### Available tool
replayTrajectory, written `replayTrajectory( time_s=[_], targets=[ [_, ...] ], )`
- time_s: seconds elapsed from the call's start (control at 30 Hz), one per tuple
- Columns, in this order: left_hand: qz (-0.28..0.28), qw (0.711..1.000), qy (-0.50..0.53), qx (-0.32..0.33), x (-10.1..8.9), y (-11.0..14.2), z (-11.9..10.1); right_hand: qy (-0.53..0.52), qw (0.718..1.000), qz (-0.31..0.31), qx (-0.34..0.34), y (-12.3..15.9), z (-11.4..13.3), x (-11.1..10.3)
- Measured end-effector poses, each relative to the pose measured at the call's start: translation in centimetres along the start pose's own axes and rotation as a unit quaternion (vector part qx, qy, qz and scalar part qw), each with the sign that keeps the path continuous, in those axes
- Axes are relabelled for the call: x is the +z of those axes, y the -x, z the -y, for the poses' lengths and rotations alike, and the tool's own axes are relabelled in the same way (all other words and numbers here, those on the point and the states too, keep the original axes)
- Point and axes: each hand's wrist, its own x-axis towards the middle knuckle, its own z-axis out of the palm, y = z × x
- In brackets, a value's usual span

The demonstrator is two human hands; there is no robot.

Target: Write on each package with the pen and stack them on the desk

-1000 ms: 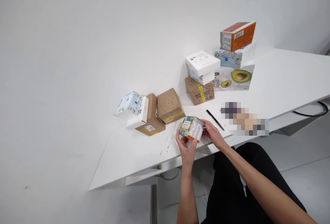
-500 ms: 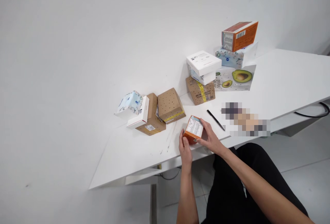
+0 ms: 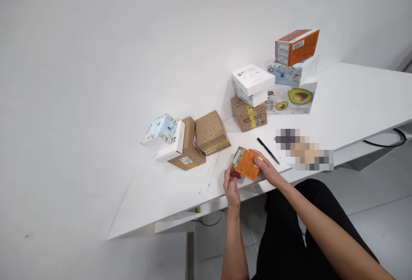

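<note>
Orange carton (image 3: 247, 165); dotted brown box (image 3: 210, 129)

Smooth paperboard for the held box (image 3: 247, 165), matt cardboard for the brown carton (image 3: 242, 113) (yellow tape (image 3: 250, 114) plastic-looking)

You hold a small box (image 3: 247, 166) between your left hand (image 3: 232, 189) and right hand (image 3: 268, 171), tilted, its plain orange face turned up toward you, a green-and-blue patterned side showing at left, by the white table's (image 3: 154, 194) near edge.
</note>
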Motion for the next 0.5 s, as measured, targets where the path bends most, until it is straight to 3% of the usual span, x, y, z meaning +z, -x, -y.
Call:
replayTrajectory(
  time_s=[0.2,0.33,0.5],
  targets=[
    [0.052,0.972,-0.204,0.104,0.5,-0.9,-0.7,-0.135,0.990,0.011,0.039,-0.9,0.2,0.2],
    [0.054,0.966,-0.215,0.132,1.5,-1.5,-0.5,-0.147,0.987,0.025,0.062,-1.1,0.9,0.3],
    [0.004,0.982,-0.170,0.085,2.0,-1.7,0.4,-0.151,0.984,0.044,0.080,-1.2,1.3,-0.3]
  ],
)
